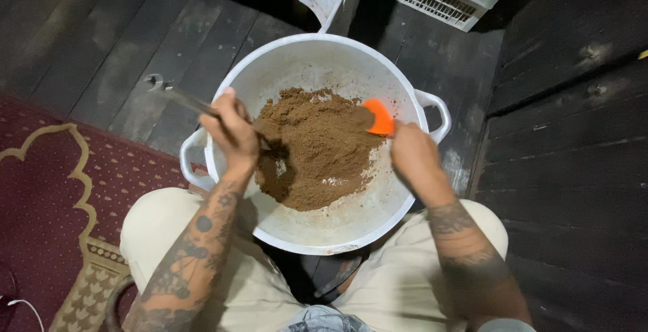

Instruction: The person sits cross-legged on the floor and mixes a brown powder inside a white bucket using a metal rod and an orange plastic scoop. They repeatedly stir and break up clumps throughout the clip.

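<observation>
1. Inside the white basin [317, 62], between the person's knees, lies a heap of brown powder [314, 146].
2. Left hand [233, 133] closes around a metal utensil [177, 94] at the basin's left rim.
3. Right hand [413, 153] grips an orange spatula [379, 117] touching the powder's right edge.

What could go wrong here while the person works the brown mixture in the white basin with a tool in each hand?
1. The brown mixture is heaped high toward the far rim, so a hard push from the orange spatula in the right hand might send some over onto the dark wooden floor.
2. The white basin sits between the knees with neither hand steadying it, so it may tip or slide.
3. The left hand holds a metal utensil low; crumbs could reach the red carpet.
</observation>
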